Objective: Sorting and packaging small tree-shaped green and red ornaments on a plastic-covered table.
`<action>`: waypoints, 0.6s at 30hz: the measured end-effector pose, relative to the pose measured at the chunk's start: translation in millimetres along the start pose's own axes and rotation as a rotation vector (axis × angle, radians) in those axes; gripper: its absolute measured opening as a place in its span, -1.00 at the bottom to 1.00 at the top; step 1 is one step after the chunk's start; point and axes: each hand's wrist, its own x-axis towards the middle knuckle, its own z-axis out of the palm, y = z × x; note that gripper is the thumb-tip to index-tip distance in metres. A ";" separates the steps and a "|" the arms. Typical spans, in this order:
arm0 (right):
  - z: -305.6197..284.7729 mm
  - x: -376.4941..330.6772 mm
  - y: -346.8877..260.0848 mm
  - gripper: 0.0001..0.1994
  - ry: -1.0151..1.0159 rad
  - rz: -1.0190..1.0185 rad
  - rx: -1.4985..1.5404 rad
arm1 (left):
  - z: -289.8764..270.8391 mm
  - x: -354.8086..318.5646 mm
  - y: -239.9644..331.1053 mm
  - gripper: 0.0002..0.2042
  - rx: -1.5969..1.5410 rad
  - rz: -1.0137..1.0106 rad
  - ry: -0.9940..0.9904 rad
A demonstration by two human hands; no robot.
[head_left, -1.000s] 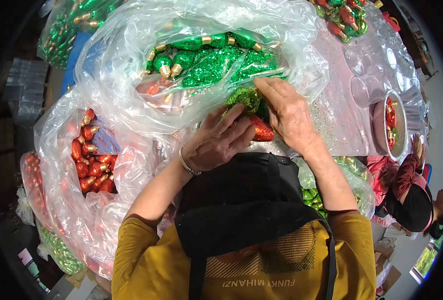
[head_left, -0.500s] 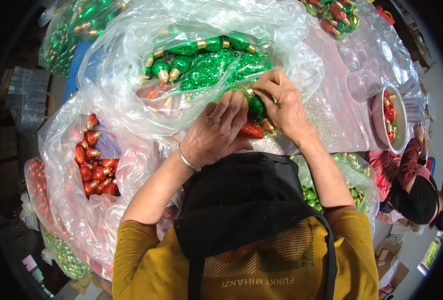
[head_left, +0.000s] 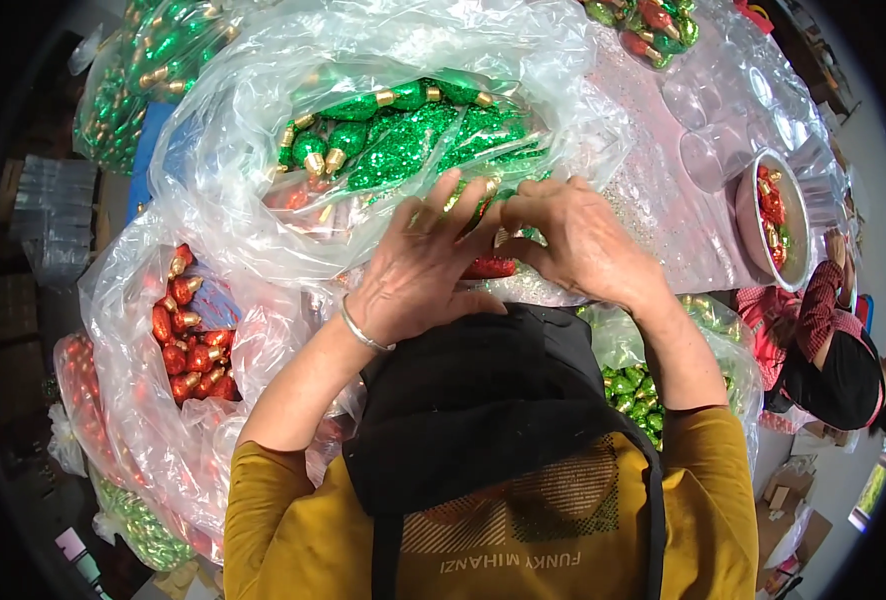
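Just in front of my apron, both hands meet over a few glittery bulb-shaped ornaments with gold caps. My left hand is bent around them. One gold-capped ornament shows between its fingers, and a red ornament lies below, between the hands. My right hand has its thumb and fingers pinched together right beside the left fingertips; whatever is in the pinch is mostly hidden. Beyond the hands, a large clear plastic bag lies open, with green glitter ornaments and loose-looking green glitter inside.
Red ornaments fill an open bag at the left. Green ones sit in a bag by my right elbow. A bowl and clear plastic cups stand at the right, near another person. Glitter speckles the pinkish tabletop.
My right hand has turned, its fingers folding inward against the left hand. The left fingers have lifted and spread around the ornaments. The green ornament between the hands is now mostly covered.
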 end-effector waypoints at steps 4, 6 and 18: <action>13.9 0.8 -10.3 -0.82 -0.075 0.112 0.057 | -1.1 1.3 -4.6 -0.26 0.012 0.033 -0.035; 20.8 3.3 -19.6 -0.86 -0.047 0.210 -0.065 | 2.9 1.2 -8.3 -0.26 0.044 0.035 -0.052; 30.7 10.9 -12.1 -0.77 0.086 0.242 -0.048 | 17.0 -7.7 -13.2 -0.33 0.064 0.012 0.059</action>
